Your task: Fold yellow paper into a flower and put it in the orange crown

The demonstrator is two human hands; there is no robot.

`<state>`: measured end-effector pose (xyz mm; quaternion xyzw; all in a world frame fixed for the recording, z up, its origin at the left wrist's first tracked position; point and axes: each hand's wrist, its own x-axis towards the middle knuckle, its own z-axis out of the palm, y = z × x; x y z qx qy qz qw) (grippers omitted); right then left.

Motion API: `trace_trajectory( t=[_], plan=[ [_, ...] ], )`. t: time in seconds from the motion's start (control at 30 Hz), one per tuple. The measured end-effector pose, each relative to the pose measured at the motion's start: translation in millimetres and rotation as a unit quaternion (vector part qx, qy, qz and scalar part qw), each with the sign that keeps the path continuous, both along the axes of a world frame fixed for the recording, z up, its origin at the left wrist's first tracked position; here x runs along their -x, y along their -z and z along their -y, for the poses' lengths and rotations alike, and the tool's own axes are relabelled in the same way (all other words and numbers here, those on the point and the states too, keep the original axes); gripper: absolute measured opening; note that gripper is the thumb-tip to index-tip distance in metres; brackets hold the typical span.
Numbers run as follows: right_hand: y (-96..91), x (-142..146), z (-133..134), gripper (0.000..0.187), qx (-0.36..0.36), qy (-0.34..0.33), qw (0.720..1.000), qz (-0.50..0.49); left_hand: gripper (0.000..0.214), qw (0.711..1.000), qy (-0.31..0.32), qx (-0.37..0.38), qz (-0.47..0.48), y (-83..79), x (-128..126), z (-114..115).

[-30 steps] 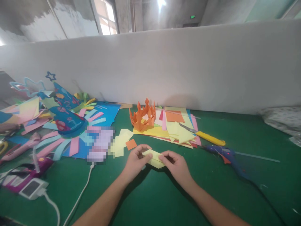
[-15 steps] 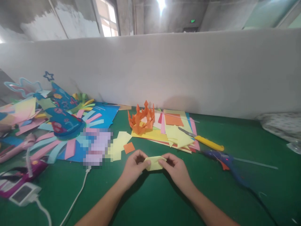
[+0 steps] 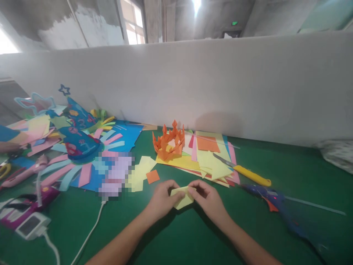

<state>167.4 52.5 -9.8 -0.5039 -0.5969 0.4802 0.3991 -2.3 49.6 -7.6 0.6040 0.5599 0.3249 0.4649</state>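
As our left hand (image 3: 162, 198) and right hand (image 3: 206, 198) pinch yellow paper (image 3: 186, 201), apparently mid-fold, we likely need even pressure.

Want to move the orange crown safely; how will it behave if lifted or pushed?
The orange crown will probably feel light, since it looks like folded paper. Its narrow points may bend if pinched. Pushed gently, it might slide rather than tip, as it stands on a broad ring.
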Motion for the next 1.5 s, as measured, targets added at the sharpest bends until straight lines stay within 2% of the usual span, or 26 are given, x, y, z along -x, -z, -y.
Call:
trace_trajectory(
  t=[0.33, 0.73, 0.9, 1.0, 1.1, 1.23, 1.37, 1.5],
  plan=[
    [5.1, 6.6, 2.9, 0.018, -0.076, -0.006, 0.996, 0.038, 0.021, 0.999, -0.001, -0.017, 0.029, 8.4, -0.7, 8.2],
    [7.9, 5.4, 2.3, 0.024, 0.021, 0.013, 1.000, -0.005, 0.018, 0.997, -0.066, -0.041, 0.020, 8.2, 3.0, 4.6],
    [9.9, 4.1, 1.4, 0.029, 0.013, -0.010, 0.999, -0.032, 0.018, 0.994, -0.086, -0.049, 0.049, 10.0, 4.4, 4.2],
    [9.4, 4.7, 0.9, 0.026, 0.001, -0.019, 1.000, -0.014, 0.020, 0.992, -0.087, -0.029, 0.088, 9.8, 3.7, 5.6],
    [7.7, 4.9, 1.3, 0.020, -0.015, -0.008, 1.000, 0.010, 0.021, 0.992, -0.066, -0.013, 0.111, 7.9, 1.6, 7.6],
    [5.7, 3.9, 2.6, 0.025, -0.029, 0.004, 0.999, 0.027, 0.019, 0.993, -0.052, -0.023, 0.099, 6.8, 1.3, 7.7],
    [4.1, 2.3, 2.3, 0.030, -0.009, 0.027, 0.999, 0.037, 0.020, 0.995, -0.058, -0.022, 0.079, 8.7, 5.9, 3.7],
    [3.2, -1.7, -0.7, 0.034, -0.002, 0.049, 0.998, 0.039, 0.017, 0.993, -0.062, 0.004, 0.100, 8.7, 10.9, 0.5]
  ],
)
